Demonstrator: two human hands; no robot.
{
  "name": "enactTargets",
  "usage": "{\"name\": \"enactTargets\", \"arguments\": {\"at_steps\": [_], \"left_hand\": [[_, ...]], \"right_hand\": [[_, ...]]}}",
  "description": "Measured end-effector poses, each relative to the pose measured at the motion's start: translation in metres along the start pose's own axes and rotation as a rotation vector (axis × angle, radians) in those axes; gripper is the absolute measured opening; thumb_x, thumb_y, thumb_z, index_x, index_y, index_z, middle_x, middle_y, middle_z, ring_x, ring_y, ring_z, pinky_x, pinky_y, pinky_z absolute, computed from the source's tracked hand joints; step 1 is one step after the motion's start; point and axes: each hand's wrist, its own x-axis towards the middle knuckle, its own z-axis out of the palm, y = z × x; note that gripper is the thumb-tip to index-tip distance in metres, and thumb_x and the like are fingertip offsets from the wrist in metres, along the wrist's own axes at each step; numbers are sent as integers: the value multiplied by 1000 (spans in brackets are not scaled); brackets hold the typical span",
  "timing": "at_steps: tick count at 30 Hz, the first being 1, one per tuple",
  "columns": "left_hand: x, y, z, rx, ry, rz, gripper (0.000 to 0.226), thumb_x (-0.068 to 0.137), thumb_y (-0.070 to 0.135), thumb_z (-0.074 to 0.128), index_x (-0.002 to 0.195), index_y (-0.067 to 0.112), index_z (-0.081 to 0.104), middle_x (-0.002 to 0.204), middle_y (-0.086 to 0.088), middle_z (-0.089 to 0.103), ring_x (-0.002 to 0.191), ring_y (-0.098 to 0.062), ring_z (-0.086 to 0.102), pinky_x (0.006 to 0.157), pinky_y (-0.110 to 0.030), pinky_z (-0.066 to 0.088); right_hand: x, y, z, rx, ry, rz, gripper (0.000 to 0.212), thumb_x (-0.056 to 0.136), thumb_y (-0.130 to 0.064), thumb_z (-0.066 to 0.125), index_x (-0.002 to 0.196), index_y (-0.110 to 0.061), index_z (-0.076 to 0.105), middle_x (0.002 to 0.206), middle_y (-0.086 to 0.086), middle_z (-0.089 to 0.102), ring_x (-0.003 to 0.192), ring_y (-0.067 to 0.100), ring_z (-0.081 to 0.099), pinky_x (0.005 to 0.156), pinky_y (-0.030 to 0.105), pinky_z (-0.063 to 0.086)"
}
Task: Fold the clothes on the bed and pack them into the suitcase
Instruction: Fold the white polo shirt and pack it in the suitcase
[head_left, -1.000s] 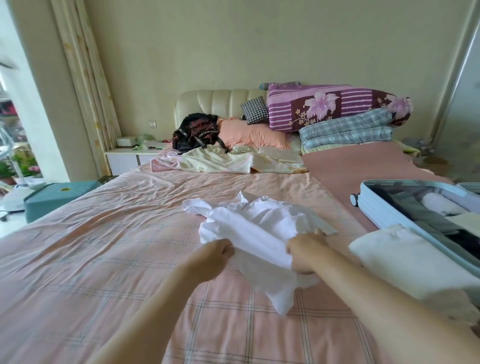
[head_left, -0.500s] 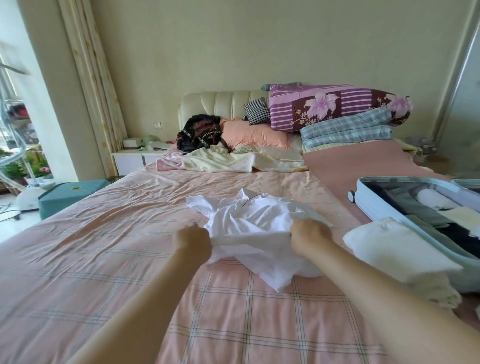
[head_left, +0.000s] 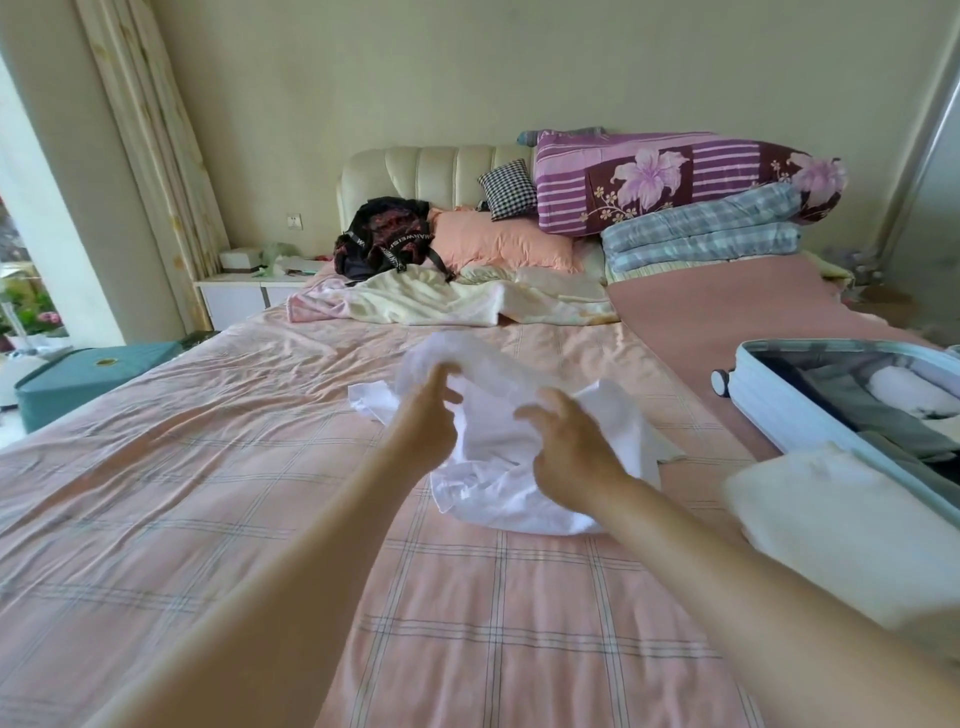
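Note:
A crumpled white garment (head_left: 498, 488) lies in the middle of the pink plaid bed (head_left: 208, 467). My left hand (head_left: 426, 415) pinches a bunched part of it and holds that part raised above the sheet. Close to the right, my right hand (head_left: 566, 452) hovers over the cloth with its fingers spread and loosely curled, holding nothing. The open light-blue suitcase (head_left: 753, 384) rests on the bed's right side with rolled and folded clothes inside. A folded cream garment (head_left: 831, 525) lies against the suitcase's near edge.
At the headboard are a loose cream and pink sheet (head_left: 441, 306), a black backpack (head_left: 387, 239), a pink pillow (head_left: 498, 239) and stacked quilts (head_left: 691, 187). A teal box (head_left: 88, 374) and a white nightstand (head_left: 244, 296) stand left of the bed.
My left hand has lifted a bunch of the white garment up and away from me. My right hand has let go of the cloth's edge and now hovers with fingers spread.

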Motion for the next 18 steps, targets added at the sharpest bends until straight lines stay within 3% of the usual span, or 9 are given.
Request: {"name": "enactTargets", "arguments": {"at_steps": [2,3,5,6,8,10,12,15,18], "left_hand": [[-7,-21,14,141,-192,-15,44,87,-7,48,112,27,60,117,-1,63,98,-16,62,77,-26,52],[-12,-31,21,219,-339,-18,37,87,2,59,115,25,63,123,0,62,103,-14,59,83,-22,48],[-22,-48,33,392,-562,-9,52,79,26,78,129,24,61,131,3,56,116,-16,52,98,-27,43],[-27,-55,38,460,-595,-2,60,75,34,82,131,25,61,131,3,55,120,-18,49,103,-31,41],[-30,-63,48,426,-489,29,48,79,33,81,123,19,68,126,-3,61,118,-22,53,101,-30,41],[-30,-62,51,266,-321,16,23,90,23,70,110,11,71,111,-7,67,108,-27,60,90,-29,44],[-31,-54,48,170,-208,17,14,98,22,57,102,12,66,91,-6,65,93,-33,62,78,-34,47],[-39,-25,30,273,-142,93,20,103,31,45,107,16,58,91,-7,62,88,-32,59,75,-38,48],[-50,2,-2,532,-316,108,31,100,49,45,96,23,60,94,0,61,86,-22,53,71,-33,38]], "right_hand": [[-1,0,24,-62,-264,-97,68,89,1,46,148,-33,43,156,-7,35,141,21,39,111,27,33],[-1,1,35,-151,-380,-122,69,92,-1,48,152,-33,38,154,-5,39,138,23,43,108,30,36],[2,10,50,-392,-445,-157,69,94,-10,53,155,-30,28,145,5,46,131,30,48,103,38,38],[3,14,52,-466,-431,-156,71,94,-14,55,156,-30,26,135,8,53,124,31,52,99,39,39],[7,24,51,-541,-383,-143,65,90,-18,58,150,-33,38,114,6,64,107,29,60,91,35,41],[8,27,41,-587,-308,-179,30,88,-23,59,117,-26,67,101,2,69,99,26,64,90,31,37],[4,27,24,-636,-251,-161,9,88,-25,57,87,-23,65,93,0,70,93,24,64,92,33,34],[-8,24,1,-801,-281,-61,9,89,-26,56,80,-25,53,93,-2,70,90,21,58,99,38,30],[-24,17,-22,-950,-352,46,9,92,-35,51,88,-29,56,104,-7,67,105,18,55,99,40,28]]}}
